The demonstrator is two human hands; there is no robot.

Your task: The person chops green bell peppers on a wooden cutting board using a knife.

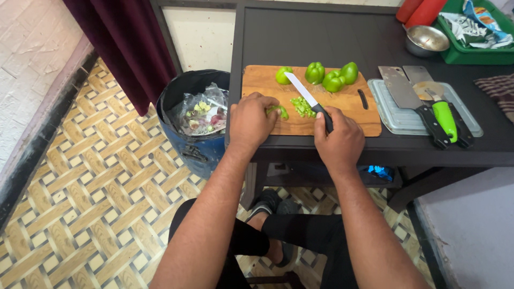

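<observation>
Head view shows the right hand (338,140) closed around a black-handled knife (309,99), blade pointing to 11 o'clock over chopped green capsicum (302,107). At 9 o'clock of that pile, the left hand (250,121) pinches a capsicum strip (279,111) against the wooden cutting board (262,80) on the dark counter (321,37).

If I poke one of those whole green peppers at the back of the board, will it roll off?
Probably it wobbles more than rolls: each green pepper looks lumpy and lobed, not ball-round. It likely feels light, being hollow like most peppers. The glossy skin may be a bit slippery, and the flat wooden cutting board has no rim to stop it.
</observation>
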